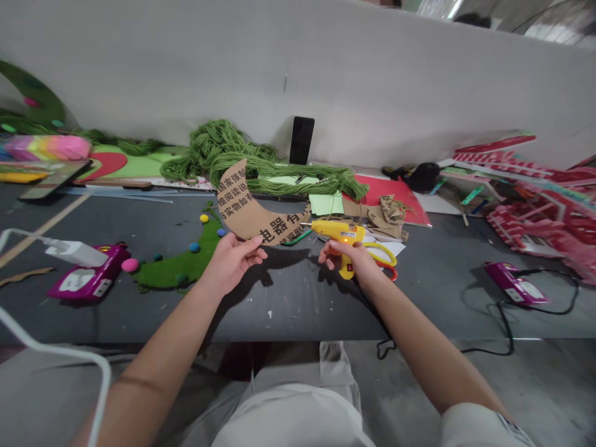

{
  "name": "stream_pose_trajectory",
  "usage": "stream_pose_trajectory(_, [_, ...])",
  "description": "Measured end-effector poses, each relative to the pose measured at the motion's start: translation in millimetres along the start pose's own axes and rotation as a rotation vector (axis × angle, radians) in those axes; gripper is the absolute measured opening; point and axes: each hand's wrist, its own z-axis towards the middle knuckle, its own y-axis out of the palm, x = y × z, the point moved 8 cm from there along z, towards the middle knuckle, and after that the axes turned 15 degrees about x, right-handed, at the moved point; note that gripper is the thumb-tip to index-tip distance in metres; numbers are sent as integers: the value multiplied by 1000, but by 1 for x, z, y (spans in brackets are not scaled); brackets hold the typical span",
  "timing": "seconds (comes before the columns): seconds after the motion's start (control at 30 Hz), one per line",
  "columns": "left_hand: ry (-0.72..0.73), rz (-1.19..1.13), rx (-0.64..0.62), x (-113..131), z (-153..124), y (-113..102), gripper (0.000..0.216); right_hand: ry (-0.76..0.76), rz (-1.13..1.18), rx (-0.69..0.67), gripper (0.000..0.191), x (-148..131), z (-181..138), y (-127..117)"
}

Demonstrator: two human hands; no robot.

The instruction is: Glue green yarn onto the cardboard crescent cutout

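Item one: cardboard crescent point(235, 208), brown, printed with dark characters, held clear of the table point(288, 313) with its shadow below. Long axis runs from a far-left tip to a right-hand tip lying somewhat nearer; hollow side faces far and right, bulging side near and left. Item two: left hand point(236, 259), at the crescent's near edge, right of mid-length; fingers pinching the card, thumb on the printed face. This is the hand nearer the piece, in contact with it. Item three: right hand point(350, 259), right of the crescent and apart from it; fingers wrapped about the handle of a yellow glue gun point(339, 231). Item four: nozzle point(306, 224) of that gun, pointing left, roughly level, its end in line with the crescent's right-hand tip; whether the two touch cannot be told. Governing relation: crescent to the left of the right fingers, gun bridging the gap, nozzle meeting the curve at its right end and the left fingers well inside that end. Adjacent stock: green felt crescent point(184, 267) with pompoms, flat on the table just left of the left hand; scissors point(382, 251), yellow and red handles, beside the right hand; green yarn point(223, 149), far side.
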Motion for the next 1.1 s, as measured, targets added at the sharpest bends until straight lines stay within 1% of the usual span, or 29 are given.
stream_pose_trajectory(0.2, [4, 10, 8, 0, 0, 1, 27, 7, 15, 9, 29, 1, -1, -1])
stream_pose_trajectory(0.4, [0, 16, -10, 0, 0, 2, 28, 11, -1, -6, 30, 2, 0, 0])
stream_pose_trajectory(0.7, [13, 24, -21, -1, 0, 2, 29, -15, -26, 26, 30, -2, 2, -3])
stream_pose_trajectory(0.9, [31, 44, -59, -2, 1, 3, 30, -36, -31, 39, 28, -2, 4, -9])
stream_pose_trajectory(1.1, [43, 47, -81, -2, 0, 4, 31, -61, -27, 45, 30, -5, 6, -12])
